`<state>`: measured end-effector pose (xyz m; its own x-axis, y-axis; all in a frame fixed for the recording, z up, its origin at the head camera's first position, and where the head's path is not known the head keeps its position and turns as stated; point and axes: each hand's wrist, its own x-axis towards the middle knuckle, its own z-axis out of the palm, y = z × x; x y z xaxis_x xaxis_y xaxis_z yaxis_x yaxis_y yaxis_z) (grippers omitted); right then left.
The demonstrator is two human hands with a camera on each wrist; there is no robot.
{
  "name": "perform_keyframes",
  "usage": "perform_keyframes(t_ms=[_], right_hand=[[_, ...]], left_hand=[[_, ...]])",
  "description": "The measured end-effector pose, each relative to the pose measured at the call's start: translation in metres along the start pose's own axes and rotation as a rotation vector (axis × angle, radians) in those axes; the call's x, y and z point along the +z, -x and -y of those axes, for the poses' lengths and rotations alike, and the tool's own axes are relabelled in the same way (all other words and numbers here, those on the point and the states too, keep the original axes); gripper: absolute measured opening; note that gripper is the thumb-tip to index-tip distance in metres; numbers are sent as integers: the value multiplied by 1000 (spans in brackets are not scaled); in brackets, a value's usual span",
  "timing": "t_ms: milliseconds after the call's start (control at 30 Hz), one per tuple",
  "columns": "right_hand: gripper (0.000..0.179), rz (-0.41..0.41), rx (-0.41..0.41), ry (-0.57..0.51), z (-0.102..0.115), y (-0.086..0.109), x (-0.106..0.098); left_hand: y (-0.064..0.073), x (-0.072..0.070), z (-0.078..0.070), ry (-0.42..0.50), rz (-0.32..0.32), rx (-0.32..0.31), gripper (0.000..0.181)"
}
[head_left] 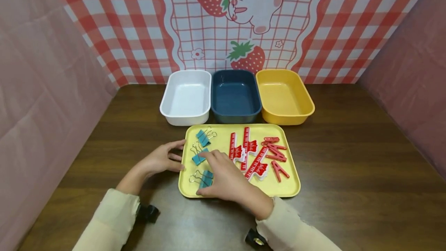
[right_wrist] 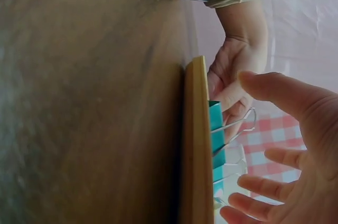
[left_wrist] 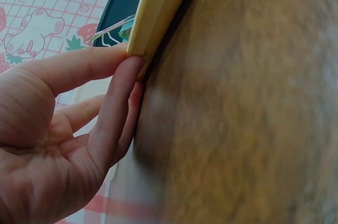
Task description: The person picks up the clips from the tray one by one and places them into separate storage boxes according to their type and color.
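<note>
Three teal binder clips lie on the left of a yellow tray (head_left: pixel 223 191): one far (head_left: pixel 203 138), one in the middle (head_left: pixel 199 159), one near (head_left: pixel 206 179). My left hand (head_left: pixel 162 160) holds the tray's left rim; its fingertips (left_wrist: pixel 136 64) touch the edge in the left wrist view. Over the near clip is my right hand (head_left: pixel 228 177), thumb and fingers spread apart around it. The right wrist view shows the right hand (right_wrist: pixel 301 145) with a gap between its fingers and the clip (right_wrist: pixel 216 123).
Three long red-and-white clips with a keyboard pattern (head_left: pixel 257 162) lie mid-tray, red clothespins (head_left: pixel 280 171) at the right. Behind the tray stand a white bin (head_left: pixel 186 120), a dark blue bin (head_left: pixel 237 118) and a yellow bin (head_left: pixel 288 119), side by side on the wooden table (head_left: pixel 352 158).
</note>
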<state>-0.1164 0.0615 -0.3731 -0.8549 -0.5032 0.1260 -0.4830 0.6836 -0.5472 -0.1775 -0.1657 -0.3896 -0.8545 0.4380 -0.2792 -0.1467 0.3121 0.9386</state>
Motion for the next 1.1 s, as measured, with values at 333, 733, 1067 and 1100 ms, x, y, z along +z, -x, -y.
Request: perform_keyframes(t_ms=[333,733,1067,1100], right_hand=[[73,74,-6,-78,-1,-4,7],[53,82,-59,-108,-5,-7,11],[49,52,9,-230,-7,-9,10],[49,53,20,-242,-7,-9,10]], left_hand=[[1,1,-1,1,-2,-6,83],[2,0,-1,13,-4,0,83],[1,-1,-1,3,-1,-3,83],[1,-1,0,3,-1,0,83]])
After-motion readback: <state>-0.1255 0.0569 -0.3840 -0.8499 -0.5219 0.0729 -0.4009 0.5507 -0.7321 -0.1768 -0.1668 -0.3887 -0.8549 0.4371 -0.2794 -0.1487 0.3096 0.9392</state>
